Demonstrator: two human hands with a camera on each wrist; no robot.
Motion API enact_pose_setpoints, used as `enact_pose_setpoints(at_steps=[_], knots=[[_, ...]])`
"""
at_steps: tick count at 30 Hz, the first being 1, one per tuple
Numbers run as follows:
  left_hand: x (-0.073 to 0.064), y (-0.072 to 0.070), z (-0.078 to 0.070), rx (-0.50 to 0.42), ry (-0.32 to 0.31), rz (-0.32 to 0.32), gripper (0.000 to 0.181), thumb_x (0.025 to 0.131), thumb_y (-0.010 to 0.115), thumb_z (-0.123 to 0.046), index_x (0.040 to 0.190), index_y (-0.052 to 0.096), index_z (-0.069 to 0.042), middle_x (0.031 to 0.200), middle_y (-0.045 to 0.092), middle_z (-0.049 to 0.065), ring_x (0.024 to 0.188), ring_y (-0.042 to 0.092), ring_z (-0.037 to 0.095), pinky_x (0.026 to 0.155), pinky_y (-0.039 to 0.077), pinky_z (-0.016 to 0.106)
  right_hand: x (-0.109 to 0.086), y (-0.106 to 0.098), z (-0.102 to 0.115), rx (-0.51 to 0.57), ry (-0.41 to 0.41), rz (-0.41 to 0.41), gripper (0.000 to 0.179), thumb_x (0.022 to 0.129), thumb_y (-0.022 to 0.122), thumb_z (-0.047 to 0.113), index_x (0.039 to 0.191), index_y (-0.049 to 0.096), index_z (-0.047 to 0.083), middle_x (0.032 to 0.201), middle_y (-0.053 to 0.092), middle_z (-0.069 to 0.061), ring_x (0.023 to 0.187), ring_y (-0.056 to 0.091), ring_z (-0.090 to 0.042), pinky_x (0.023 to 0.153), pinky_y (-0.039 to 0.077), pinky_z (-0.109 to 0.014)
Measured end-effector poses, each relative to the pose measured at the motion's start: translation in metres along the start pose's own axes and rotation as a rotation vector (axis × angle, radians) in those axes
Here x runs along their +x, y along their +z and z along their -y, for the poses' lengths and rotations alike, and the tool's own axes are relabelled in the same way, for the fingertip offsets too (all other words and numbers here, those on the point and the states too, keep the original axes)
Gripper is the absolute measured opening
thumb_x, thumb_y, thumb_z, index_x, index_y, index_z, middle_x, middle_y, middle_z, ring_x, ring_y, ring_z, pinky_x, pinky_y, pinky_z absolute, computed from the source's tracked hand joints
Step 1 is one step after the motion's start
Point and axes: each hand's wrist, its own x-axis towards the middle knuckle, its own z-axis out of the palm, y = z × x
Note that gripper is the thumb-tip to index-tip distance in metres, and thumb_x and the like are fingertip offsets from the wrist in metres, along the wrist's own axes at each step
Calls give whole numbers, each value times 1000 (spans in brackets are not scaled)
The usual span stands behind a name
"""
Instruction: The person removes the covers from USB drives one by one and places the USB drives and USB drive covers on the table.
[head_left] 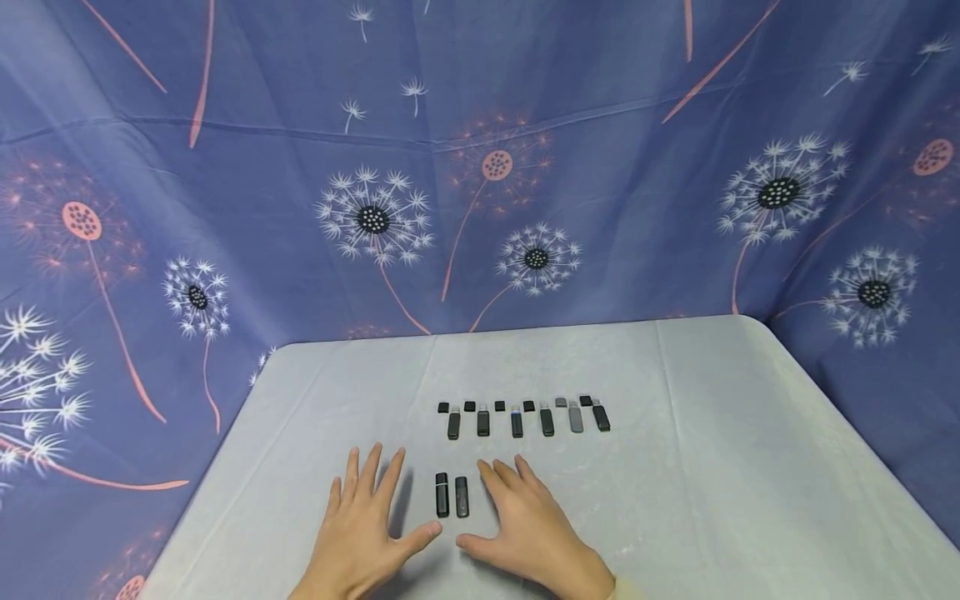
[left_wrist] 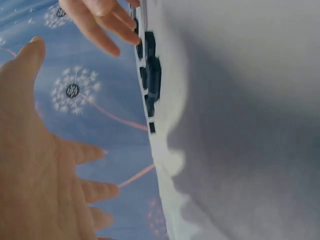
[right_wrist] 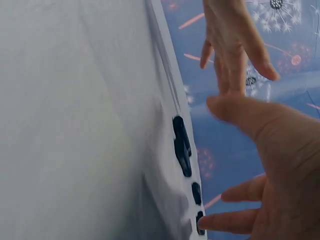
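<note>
Two dark USB sticks lie side by side on the table between my hands in the head view: a black one with a light band [head_left: 442, 495] and a dark grey one [head_left: 462, 497]. My left hand [head_left: 363, 529] is spread to their left, its fingers straight and its thumb pointing toward the black stick's near end. To their right is my right hand [head_left: 532, 529], fingers extended and slightly bent, thumb turned inward. Neither palm holds anything. Both wrist views show the hands raised above the tabletop, with the left hand [left_wrist: 45, 165] and the right hand [right_wrist: 280, 165] facing each other.
Farther back, several uncapped USB sticks [head_left: 453, 424] form a row, metal plugs pointing away, one of them grey [head_left: 575, 418]. Small caps [head_left: 443, 407] lie beside their plug ends. A pale cloth covers the table [head_left: 750, 467]; a blue dandelion-print curtain [head_left: 615, 208] surrounds its back and sides.
</note>
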Motion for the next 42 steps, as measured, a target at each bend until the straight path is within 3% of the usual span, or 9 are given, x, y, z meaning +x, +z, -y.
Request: enact_pose_setpoints(at_steps=[6, 9, 17, 21, 27, 42], knots=[[1, -11, 9, -27, -29, -14, 98, 83, 67, -74, 160, 40, -19, 164, 34, 22, 154, 18, 53, 112, 27, 77, 10, 11, 13, -85, -9, -40, 75, 79, 82, 49, 135, 64, 1, 126, 69, -13, 122, 61, -43, 96, 54, -57], [0, -12, 11, -31, -22, -24, 98, 83, 68, -73, 160, 40, -18, 164, 35, 22, 153, 18, 54, 111, 28, 77, 14, 15, 19, -107, 3, -60, 68, 79, 83, 44, 129, 67, 1, 117, 71, -12, 107, 64, -34, 87, 55, -49], [-2, -10, 9, -48, -14, -36, 96, 84, 69, -70, 159, 42, -16, 163, 37, 23, 152, 21, 55, 109, 31, 78, 26, 22, 28, -9, 122, -89, 42, 81, 84, 26, 109, 73, -3, 93, 64, -11, 78, 57, -25, 65, 54, -42], [-3, -10, 8, -47, 10, -66, 96, 83, 71, -69, 157, 44, -15, 161, 39, 23, 151, 23, 55, 109, 32, 76, 30, 26, 30, -7, 173, -95, 31, 82, 83, 27, 95, 73, 0, 82, 63, -8, 70, 60, -25, 54, 51, -42], [-4, -6, 7, -40, 34, -64, 96, 83, 72, -69, 157, 45, -15, 160, 41, 23, 150, 25, 55, 108, 31, 77, 33, 30, 33, -9, 201, -80, 27, 81, 85, 25, 85, 71, 3, 74, 62, -6, 67, 62, -23, 52, 49, -40], [-6, -6, 2, -48, 91, -106, 97, 82, 72, -69, 157, 44, -15, 159, 43, 22, 150, 26, 54, 109, 32, 75, 32, 24, 31, 11, 187, -69, 18, 77, 85, 10, 79, 69, 2, 71, 61, -6, 64, 60, -20, 55, 50, -38]])
